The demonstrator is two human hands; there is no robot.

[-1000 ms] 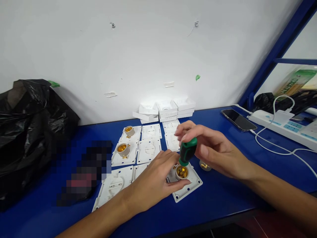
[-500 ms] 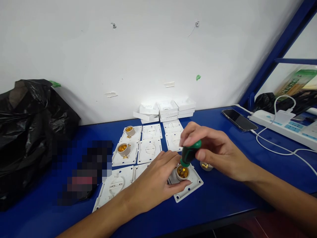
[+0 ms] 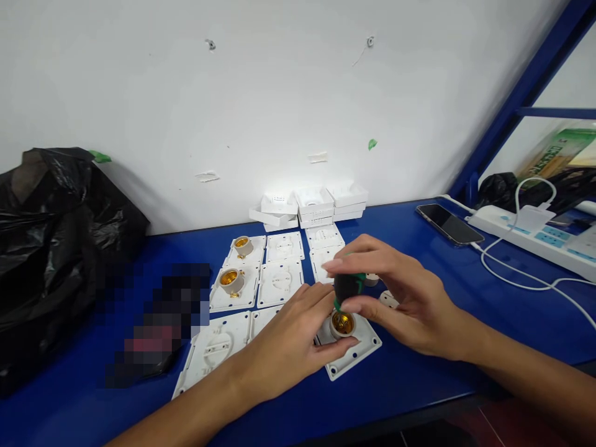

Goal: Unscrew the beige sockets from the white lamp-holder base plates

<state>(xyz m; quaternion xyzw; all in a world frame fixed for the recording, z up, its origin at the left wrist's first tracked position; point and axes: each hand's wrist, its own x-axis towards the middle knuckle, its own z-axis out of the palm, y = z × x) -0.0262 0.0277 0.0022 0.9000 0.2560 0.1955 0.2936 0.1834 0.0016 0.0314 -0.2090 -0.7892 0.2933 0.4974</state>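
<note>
My left hand (image 3: pixel 291 347) is wrapped around a white lamp socket (image 3: pixel 336 333) with a brass-coloured threaded inside. The socket sits on a square white plastic plate (image 3: pixel 358 357) near the table's front edge. Between the thumb and fingers of my right hand (image 3: pixel 410 301) is a short, stubby screwdriver (image 3: pixel 349 287) with a black and green handle. It stands nearly upright over the socket, its tip pointing down inside; whether it meets a screw cannot be seen. Partly behind my right hand lie loose sockets (image 3: pixel 387 299).
Several white plates (image 3: pixel 280 280) lie in rows on the blue table (image 3: pixel 405 391), two bearing sockets (image 3: pixel 230 280). White boxes (image 3: pixel 316 208) are stacked against the wall. A black bag (image 3: pixel 60 248) stands left; a phone (image 3: pixel 449 223) and power strip (image 3: pixel 507 223) lie right.
My right hand has turned and shifted slightly around the screwdriver handle, fingers now more spread along it. The loose sockets behind it show more. My left hand stays on the socket.
</note>
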